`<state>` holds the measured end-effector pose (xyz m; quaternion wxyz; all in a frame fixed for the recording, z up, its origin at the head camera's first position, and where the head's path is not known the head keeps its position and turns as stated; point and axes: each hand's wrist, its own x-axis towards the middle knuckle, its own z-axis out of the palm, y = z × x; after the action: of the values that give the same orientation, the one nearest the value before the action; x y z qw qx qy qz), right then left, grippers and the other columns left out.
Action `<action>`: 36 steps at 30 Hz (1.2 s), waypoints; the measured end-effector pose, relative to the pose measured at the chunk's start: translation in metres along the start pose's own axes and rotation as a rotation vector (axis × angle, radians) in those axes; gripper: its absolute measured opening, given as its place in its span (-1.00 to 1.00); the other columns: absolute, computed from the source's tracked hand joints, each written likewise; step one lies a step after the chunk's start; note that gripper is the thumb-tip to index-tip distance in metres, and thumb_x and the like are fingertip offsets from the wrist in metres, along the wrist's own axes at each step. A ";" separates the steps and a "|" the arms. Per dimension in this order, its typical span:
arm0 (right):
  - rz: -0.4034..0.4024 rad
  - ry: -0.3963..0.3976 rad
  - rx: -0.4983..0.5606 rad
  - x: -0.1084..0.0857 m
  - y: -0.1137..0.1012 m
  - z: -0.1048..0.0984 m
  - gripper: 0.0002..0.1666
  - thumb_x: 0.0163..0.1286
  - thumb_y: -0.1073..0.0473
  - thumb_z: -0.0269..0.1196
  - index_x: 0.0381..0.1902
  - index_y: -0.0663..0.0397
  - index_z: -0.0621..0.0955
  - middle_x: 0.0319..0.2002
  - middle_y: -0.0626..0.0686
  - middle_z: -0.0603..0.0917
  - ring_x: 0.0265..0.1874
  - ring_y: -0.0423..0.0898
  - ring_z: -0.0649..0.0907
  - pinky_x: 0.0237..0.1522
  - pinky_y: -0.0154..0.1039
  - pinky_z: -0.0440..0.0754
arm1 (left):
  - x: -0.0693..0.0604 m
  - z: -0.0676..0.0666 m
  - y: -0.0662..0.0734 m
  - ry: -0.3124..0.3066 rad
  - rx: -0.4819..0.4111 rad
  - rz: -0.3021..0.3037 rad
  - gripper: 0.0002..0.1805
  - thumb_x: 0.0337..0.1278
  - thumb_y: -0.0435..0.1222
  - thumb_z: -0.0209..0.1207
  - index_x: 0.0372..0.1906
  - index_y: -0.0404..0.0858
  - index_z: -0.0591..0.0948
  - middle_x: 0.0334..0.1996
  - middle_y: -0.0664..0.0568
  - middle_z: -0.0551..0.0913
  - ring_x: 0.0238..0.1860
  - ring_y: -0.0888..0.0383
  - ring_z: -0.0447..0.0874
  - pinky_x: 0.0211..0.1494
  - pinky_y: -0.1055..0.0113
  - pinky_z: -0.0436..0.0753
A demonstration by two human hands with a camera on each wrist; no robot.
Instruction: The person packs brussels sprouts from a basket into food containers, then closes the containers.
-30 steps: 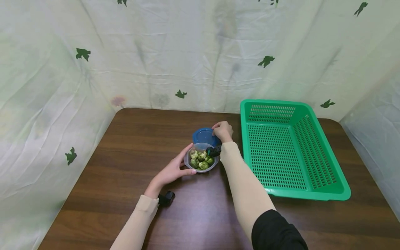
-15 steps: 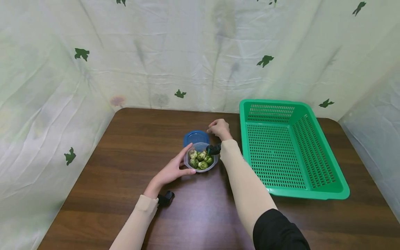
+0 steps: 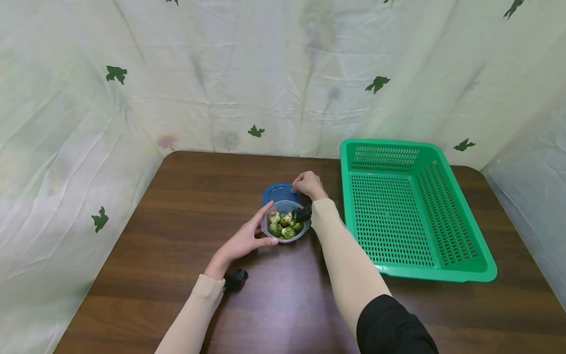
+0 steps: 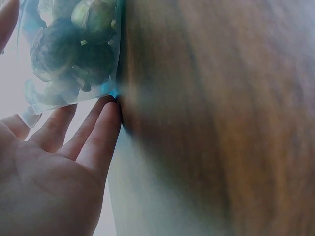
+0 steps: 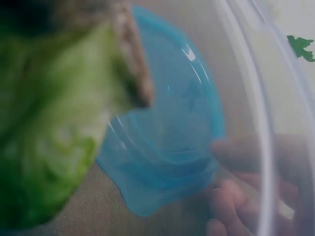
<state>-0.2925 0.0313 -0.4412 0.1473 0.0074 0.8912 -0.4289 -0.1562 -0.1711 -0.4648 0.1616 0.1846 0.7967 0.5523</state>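
A clear round plastic container [image 3: 285,239] with several Brussels sprouts [image 3: 287,232] in it stands upright on the table. My left hand [image 3: 240,242] holds its left side, thumb along the near rim and fingers on the far side. In the left wrist view, the fingers [image 4: 93,140] touch the container's wall low down by the tabletop. Behind the container lies a blue lid [image 3: 279,191], partly hidden by it. My right hand [image 3: 309,185] reaches past the container and pinches the lid's right edge; the right wrist view shows this through the clear wall.
A large green perforated basket [image 3: 389,273] stands to the right of my right forearm. The brown wooden table [image 3: 177,221] ends at a pale curtain [image 3: 199,98] at the back and sides.
The lid first shifted left, out of my right hand's fingers, then a little right again. My right fingers have come back to its edge. My left hand and the container stay put.
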 end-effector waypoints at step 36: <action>-0.061 -0.048 0.030 0.002 0.002 0.004 -0.78 0.17 0.43 0.28 -0.20 0.21 0.70 -0.15 0.16 0.65 -0.20 0.05 0.57 -0.10 -0.09 0.55 | 0.000 -0.001 0.000 -0.009 -0.015 -0.009 0.03 0.13 -0.23 0.33 0.54 -0.02 -0.10 0.49 -0.09 -0.07 0.39 -0.11 0.12 0.31 -0.06 0.27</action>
<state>-0.2935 0.0288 -0.4457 0.1556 -0.0279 0.8806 -0.4467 -0.1565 -0.1715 -0.4644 0.1691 0.1822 0.7928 0.5565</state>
